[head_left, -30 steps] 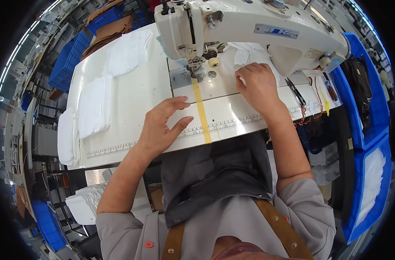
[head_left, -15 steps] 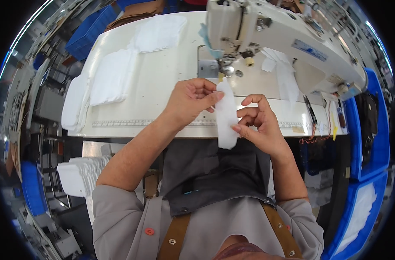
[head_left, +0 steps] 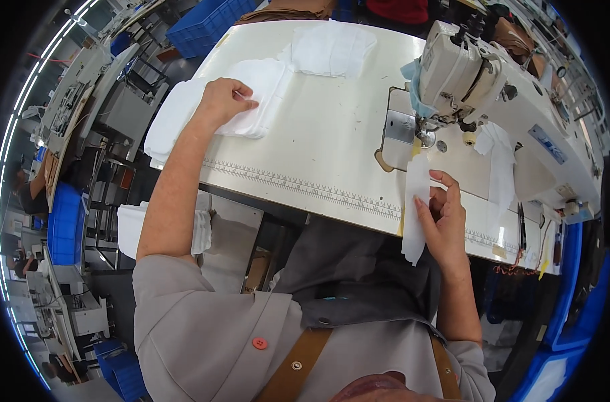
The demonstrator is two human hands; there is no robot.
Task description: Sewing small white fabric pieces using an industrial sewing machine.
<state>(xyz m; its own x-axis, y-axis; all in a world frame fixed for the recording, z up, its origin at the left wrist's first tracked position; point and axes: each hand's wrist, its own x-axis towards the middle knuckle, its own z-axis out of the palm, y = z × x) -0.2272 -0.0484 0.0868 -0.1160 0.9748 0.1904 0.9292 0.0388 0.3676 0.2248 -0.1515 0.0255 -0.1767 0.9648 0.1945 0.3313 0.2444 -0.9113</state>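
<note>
My left hand (head_left: 228,102) is over the middle stack of white fabric pieces (head_left: 264,90), thumb and fingers apart. My right hand (head_left: 444,213) pinches a long white strip (head_left: 415,177), lengthwise over the table's front part, below the sewing machine's needle area (head_left: 423,127), its lower end past the front edge. Another white stack (head_left: 171,127) lies at the table's left, a further one (head_left: 331,50) farther back. Loose white pieces (head_left: 499,164) lie under the machine arm. Black scissors (head_left: 521,228) lie at the right, and yellow tape (head_left: 416,149) runs from the needle plate under the strip.
The white table's front edge with a ruler (head_left: 305,191) crosses the view. Below left are more white pieces (head_left: 137,224). Blue bins (head_left: 197,33) stand behind, at left and at right (head_left: 566,295). A person in red (head_left: 395,10) is behind the table; other people sit far left.
The white strip came into my hands. My left hand has since let it go and moved left to the middle stack; my right hand still holds it. The view has turned leftward.
</note>
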